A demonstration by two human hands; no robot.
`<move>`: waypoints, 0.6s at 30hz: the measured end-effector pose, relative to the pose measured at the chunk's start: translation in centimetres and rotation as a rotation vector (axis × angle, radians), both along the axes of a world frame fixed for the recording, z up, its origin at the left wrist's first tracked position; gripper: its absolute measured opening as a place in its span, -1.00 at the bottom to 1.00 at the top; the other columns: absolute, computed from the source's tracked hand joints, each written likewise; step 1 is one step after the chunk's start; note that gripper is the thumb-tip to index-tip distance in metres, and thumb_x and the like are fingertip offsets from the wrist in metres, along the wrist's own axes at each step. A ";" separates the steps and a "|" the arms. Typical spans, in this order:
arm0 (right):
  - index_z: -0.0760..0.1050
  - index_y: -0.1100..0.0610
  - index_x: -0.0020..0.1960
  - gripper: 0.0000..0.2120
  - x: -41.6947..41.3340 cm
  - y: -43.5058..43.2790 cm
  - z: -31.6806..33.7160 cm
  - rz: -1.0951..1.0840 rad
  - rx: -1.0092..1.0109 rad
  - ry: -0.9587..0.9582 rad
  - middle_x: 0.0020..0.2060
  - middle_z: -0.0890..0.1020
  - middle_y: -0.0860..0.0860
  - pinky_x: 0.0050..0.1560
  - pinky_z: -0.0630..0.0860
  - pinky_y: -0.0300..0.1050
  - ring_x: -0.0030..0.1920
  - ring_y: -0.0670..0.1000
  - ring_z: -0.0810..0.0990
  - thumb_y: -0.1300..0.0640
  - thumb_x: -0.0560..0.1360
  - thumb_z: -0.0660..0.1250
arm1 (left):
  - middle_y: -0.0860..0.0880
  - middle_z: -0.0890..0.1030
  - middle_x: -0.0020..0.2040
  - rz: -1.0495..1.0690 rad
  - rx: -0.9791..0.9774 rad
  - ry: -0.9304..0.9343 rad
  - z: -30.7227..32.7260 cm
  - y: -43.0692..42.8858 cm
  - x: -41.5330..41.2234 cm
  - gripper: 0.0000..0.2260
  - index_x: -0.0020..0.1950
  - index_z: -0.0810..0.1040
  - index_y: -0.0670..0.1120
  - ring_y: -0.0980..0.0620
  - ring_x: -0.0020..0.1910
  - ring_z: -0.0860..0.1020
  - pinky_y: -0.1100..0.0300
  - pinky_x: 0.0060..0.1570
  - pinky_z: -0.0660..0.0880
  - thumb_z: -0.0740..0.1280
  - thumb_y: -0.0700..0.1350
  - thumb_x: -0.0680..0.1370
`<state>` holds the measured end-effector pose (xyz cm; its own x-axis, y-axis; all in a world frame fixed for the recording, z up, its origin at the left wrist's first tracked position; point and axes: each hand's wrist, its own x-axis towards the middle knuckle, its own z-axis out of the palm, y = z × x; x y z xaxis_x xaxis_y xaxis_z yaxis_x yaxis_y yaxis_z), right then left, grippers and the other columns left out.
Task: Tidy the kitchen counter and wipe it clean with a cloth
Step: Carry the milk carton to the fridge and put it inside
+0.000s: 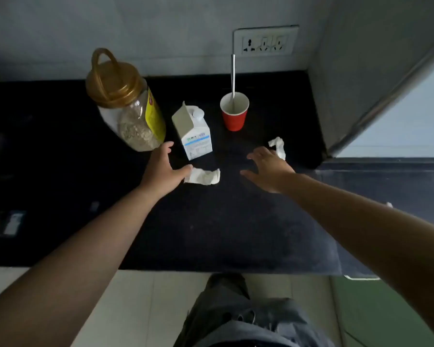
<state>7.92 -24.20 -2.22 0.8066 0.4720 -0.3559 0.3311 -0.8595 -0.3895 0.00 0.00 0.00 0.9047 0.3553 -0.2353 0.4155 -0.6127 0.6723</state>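
Observation:
On the black counter [211, 221] stand a clear jar of oats [128, 103] with a gold handled lid, a small white carton [194, 132] and a red paper cup [234, 111] with a metal spoon [233, 73] in it. A crumpled white tissue [204, 176] lies in front of the carton; my left hand [163, 171] is open, its thumb touching the tissue's left end. A second crumpled tissue [278, 146] lies to the right, just past the fingertips of my right hand [268, 171], which hovers open, palm down.
A tiled wall with a socket panel [266, 41] backs the counter. A window ledge and frame [386, 96] close off the right side. The counter's front edge runs above a pale floor [145, 296], where my legs show. Dim objects sit at the far left.

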 end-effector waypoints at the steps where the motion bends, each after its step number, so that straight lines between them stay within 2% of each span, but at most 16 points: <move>1: 0.26 0.08 0.41 -0.45 0.5 0.4 -0.4 -0.008 -0.003 -0.031 0.40 0.27 0.04 0.33 0.31 0.07 0.40 0.09 0.22 -0.17 0.52 0.21 | -0.10 0.28 0.41 0.020 -0.021 -0.005 -0.1 0.3 0.8 -0.30 0.46 0.18 -0.05 -0.03 0.36 0.32 0.16 0.22 0.32 0.44 -0.03 0.41; 4: 0.20 0.10 0.44 -0.41 1.0 1.0 -1.7 -0.039 0.011 -0.095 0.45 0.20 0.07 0.40 0.22 0.08 0.44 0.09 0.15 -0.17 0.52 0.20 | -0.06 0.25 0.44 0.010 -0.066 -0.030 -0.8 1.0 2.7 -0.23 0.49 0.11 -0.03 0.00 0.39 0.29 0.14 0.28 0.31 0.46 -0.04 0.40; 6: 0.14 0.11 0.47 -0.38 1.3 1.3 -2.6 -0.079 0.017 -0.082 0.48 0.15 0.08 0.43 0.17 0.09 0.47 0.10 0.11 -0.16 0.53 0.19 | 0.05 0.27 0.39 -0.024 -0.076 -0.069 -1.2 1.7 4.0 -0.23 0.48 0.13 0.02 0.03 0.37 0.32 0.14 0.26 0.33 0.47 -0.05 0.39; 8: 0.09 0.11 0.49 -0.36 1.3 1.2 -3.5 -0.110 0.009 -0.086 0.50 0.11 0.08 0.45 0.11 0.09 0.49 0.11 0.07 -0.16 0.53 0.18 | 0.12 0.28 0.34 -0.055 -0.083 -0.100 -1.5 2.4 5.0 -0.22 0.46 0.15 0.07 0.06 0.35 0.34 0.05 0.28 0.38 0.49 -0.03 0.35; 10: 0.08 0.11 0.50 -0.35 0.8 1.2 -4.5 -0.102 -0.032 -0.106 0.51 0.10 0.08 0.46 0.05 0.07 0.50 0.10 0.04 -0.17 0.53 0.16 | 0.08 0.29 0.39 -0.046 -0.137 -0.100 -1.9 3.1 5.8 -0.16 0.45 0.13 0.12 0.07 0.34 0.35 -0.05 0.26 0.43 0.49 0.07 0.27; 12: 0.10 0.12 0.50 -0.36 0.6 1.4 -5.0 -0.092 -0.048 -0.122 0.51 0.10 0.09 0.46 0.01 0.05 0.51 0.10 0.02 -0.16 0.54 0.16 | 0.05 0.32 0.39 -0.035 -0.184 -0.102 -2.2 3.8 6.8 -0.12 0.45 0.12 0.16 0.09 0.33 0.37 -0.06 0.23 0.46 0.48 0.15 0.22; 18: 0.25 0.19 0.44 -0.38 0.2 1.3 -5.9 -0.093 -0.054 -0.167 0.45 0.27 0.17 0.42 0.10 0.08 0.45 0.20 0.22 -0.16 0.51 0.17 | 0.04 0.45 0.26 -0.124 -0.237 -0.115 -2.5 4.2 8.8 -0.26 0.36 0.27 0.12 0.11 0.24 0.46 0.06 0.13 0.53 0.51 0.05 0.24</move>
